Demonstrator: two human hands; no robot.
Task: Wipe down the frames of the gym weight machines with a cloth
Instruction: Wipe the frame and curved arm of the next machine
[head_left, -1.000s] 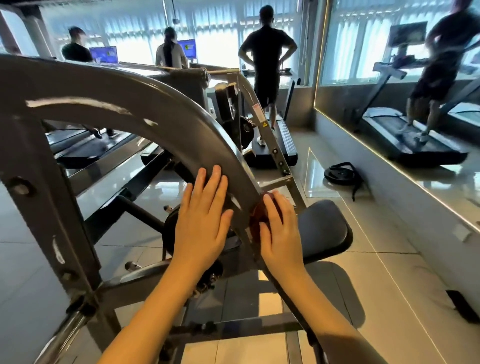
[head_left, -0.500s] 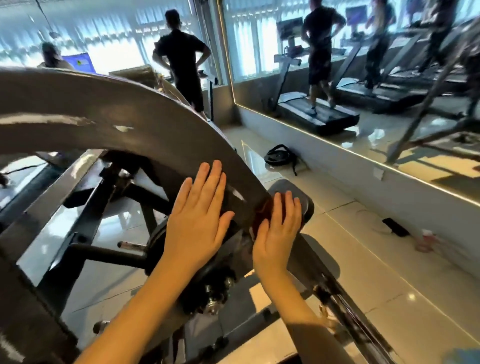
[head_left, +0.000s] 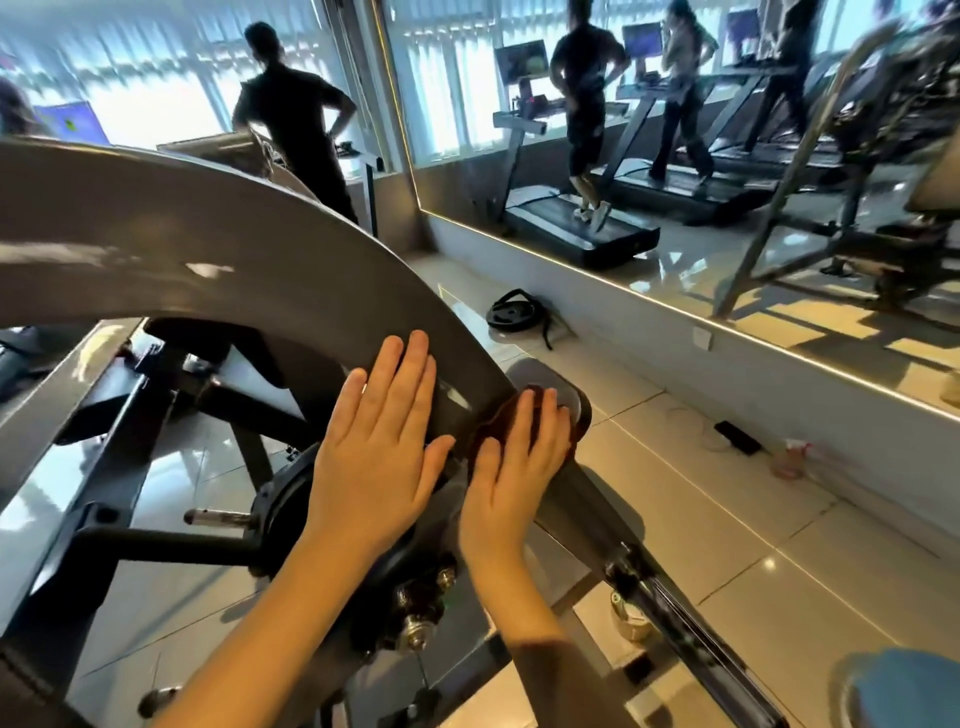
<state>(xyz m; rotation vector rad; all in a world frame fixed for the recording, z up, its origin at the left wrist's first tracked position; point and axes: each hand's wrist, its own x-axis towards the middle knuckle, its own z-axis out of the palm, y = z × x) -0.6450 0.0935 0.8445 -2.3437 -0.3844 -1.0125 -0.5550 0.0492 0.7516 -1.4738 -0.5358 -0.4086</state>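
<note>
Grey curved metal machine frame (head_left: 270, 270) carries both hands. Left hand (head_left: 379, 447) lies flat on it, fingers straight. Right hand (head_left: 514, 467) presses a dark reddish-brown cloth (head_left: 493, 421) against it, fingers extended.

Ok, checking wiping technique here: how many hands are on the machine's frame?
2. The left hand lies flat and bare on the curved grey frame; the right hand, just beside it to the right, presses the brown cloth against the frame.
</note>
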